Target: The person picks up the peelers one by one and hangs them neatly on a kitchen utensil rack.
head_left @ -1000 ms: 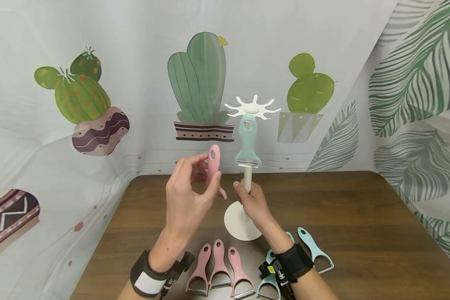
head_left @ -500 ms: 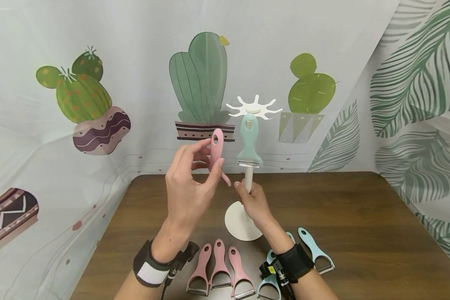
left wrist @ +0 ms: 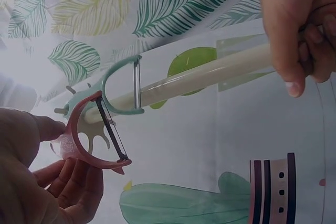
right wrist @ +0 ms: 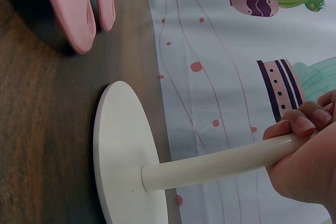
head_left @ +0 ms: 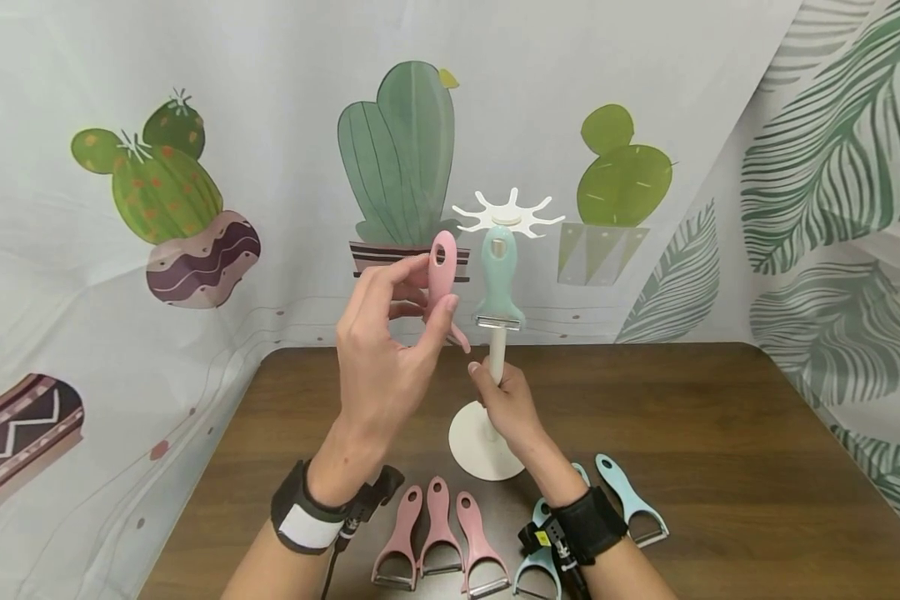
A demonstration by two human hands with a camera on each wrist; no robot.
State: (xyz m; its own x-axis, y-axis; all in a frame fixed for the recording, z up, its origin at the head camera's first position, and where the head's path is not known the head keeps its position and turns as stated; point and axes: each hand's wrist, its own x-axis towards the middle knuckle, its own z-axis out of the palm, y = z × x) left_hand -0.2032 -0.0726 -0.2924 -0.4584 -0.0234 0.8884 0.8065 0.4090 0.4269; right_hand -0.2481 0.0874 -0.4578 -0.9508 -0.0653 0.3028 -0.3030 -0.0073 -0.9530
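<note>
My left hand (head_left: 382, 342) pinches a pink peeler (head_left: 442, 267) by its handle, upright, just left of a white stand. In the left wrist view the pink peeler (left wrist: 79, 142) has its blade end towards the camera. My right hand (head_left: 510, 404) grips the pole (right wrist: 220, 166) of the white stand (head_left: 480, 442), whose round base (right wrist: 126, 156) sits on the table. Several hooks fan out from the stand's top (head_left: 510, 218). A mint-green peeler (head_left: 499, 271) hangs there by its handle hole, blade down. The pink peeler is apart from the hooks in the head view.
Three pink peelers (head_left: 438, 517) lie on the wooden table (head_left: 307, 467) near its front. Mint-green peelers (head_left: 626, 492) lie to their right, partly hidden by my right wrist. A printed cloth (head_left: 270, 125) with cacti and leaves hangs behind the table.
My left hand has risen and moved slightly right with the pink peeler, bringing it nearer the stand's hooks. My right hand keeps its hold on the pole.
</note>
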